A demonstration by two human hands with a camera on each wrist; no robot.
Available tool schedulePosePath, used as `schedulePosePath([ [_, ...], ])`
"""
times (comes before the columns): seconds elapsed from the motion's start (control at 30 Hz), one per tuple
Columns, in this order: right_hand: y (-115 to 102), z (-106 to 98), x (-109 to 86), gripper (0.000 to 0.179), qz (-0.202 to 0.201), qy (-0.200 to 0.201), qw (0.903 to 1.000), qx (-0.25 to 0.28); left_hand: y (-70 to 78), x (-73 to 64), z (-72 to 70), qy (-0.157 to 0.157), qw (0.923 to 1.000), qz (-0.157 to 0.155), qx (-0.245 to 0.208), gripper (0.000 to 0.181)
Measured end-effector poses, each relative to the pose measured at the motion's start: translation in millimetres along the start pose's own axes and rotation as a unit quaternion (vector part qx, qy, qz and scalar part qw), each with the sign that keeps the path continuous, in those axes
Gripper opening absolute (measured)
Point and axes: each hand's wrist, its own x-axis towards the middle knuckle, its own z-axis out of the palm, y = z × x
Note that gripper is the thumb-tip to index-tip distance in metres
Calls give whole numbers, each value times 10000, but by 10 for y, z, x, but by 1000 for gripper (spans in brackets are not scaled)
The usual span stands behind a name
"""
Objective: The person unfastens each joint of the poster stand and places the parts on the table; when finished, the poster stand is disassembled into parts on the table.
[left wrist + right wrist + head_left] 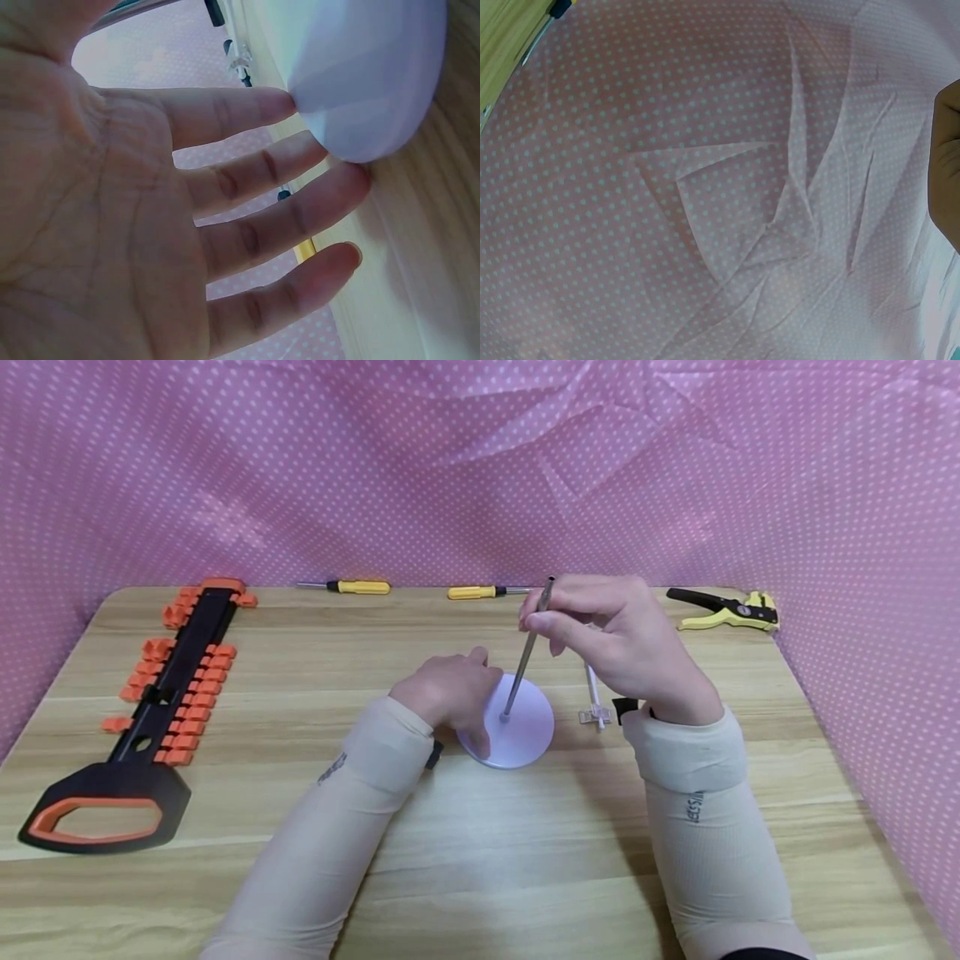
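Observation:
A flat white disc (528, 727) lies low over the middle of the table, with a small hub at its centre. From that hub a thin metal rod (522, 664) rises, leaning right and away. My right hand (626, 631) pinches the rod near its top between thumb and fingers. The left hand (453, 693) holds the disc at its left side, thumb on the near part and fingers at the far rim. In the left wrist view, its fingertips touch the rim of the disc (375, 75). Only part of the right hand (946, 165) shows in the right wrist view.
A white stick with a clear plastic clip (595, 717) lies right of the disc. Two yellow-handled screwdrivers (363, 587) lie at the back edge, yellow-black pliers (738, 610) at back right. On the left is a black rack (176, 668) with orange clips. Pink dotted cloth (450, 468) surrounds the table.

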Motion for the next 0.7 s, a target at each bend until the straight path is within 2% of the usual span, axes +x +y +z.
schedulePosePath([
  [0.4,-11,-18,35,33,62,-28,10000,25,34,25,3,-15,9996,19,272,107],
  [0.7,-10,-15,51,35,59,-31,10000,16,57,23,42,103,9994,-14,329,109],
])
